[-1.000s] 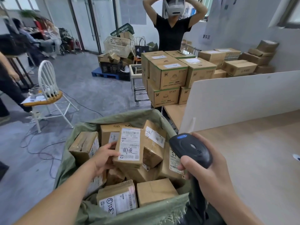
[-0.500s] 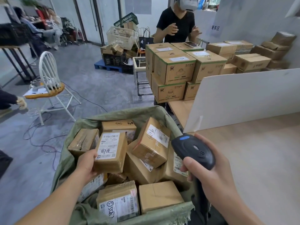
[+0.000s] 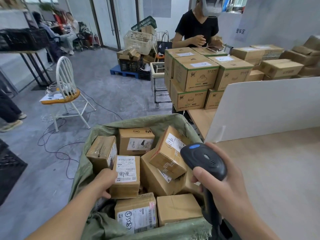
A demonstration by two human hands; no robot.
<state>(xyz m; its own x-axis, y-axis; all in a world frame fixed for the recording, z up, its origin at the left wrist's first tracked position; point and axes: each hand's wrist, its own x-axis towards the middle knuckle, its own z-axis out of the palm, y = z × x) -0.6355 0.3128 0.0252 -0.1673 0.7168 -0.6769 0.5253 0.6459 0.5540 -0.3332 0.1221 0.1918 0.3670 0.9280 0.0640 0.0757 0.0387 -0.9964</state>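
Head view caught a small labelled parcel (image 3: 127, 177) among other boxes in the left-middle of the green sack (image 3: 81, 172), label facing up, long axis running away from the person. The left hand (image 3: 105, 182) gripped its left side, thumb on the label's edge, fingers curled beneath. The right hand (image 3: 225, 191) was closed round a black scanner (image 3: 203, 160), whose head pointed forward and left over the sack's right edge, beside the bench (image 3: 277, 179).

Grey floor (image 3: 112, 101), white chair (image 3: 58, 100), glass doors (image 3: 102, 23), white wall (image 3: 285, 18)
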